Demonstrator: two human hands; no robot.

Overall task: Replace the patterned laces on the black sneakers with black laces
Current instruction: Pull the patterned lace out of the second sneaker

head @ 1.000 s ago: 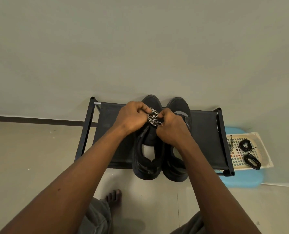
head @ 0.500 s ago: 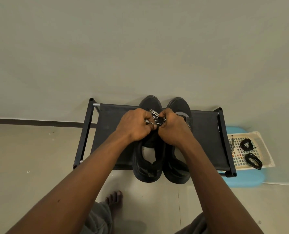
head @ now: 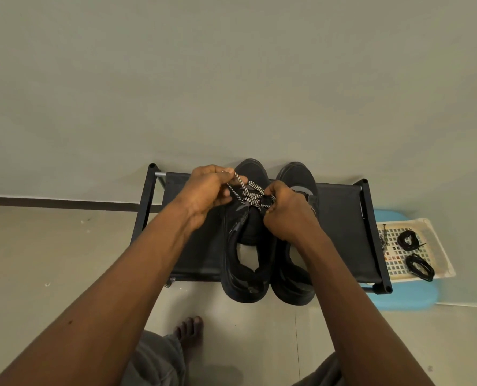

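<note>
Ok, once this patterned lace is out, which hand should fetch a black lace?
Right. The tray holding the two coiled black laces sits past the right end of the rack, nearest the right hand; the left hand would have to cross both sneakers. Both hands pinch the patterned lace.

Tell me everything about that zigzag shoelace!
The lace looks like a woven cord, black and white in a zigzag pattern. Its strands cross each other several times above the front half of one black sneaker and look loose rather than flat against it. The left hand pinches one strand and holds it raised. The right hand grips the strands on the other side.
</note>
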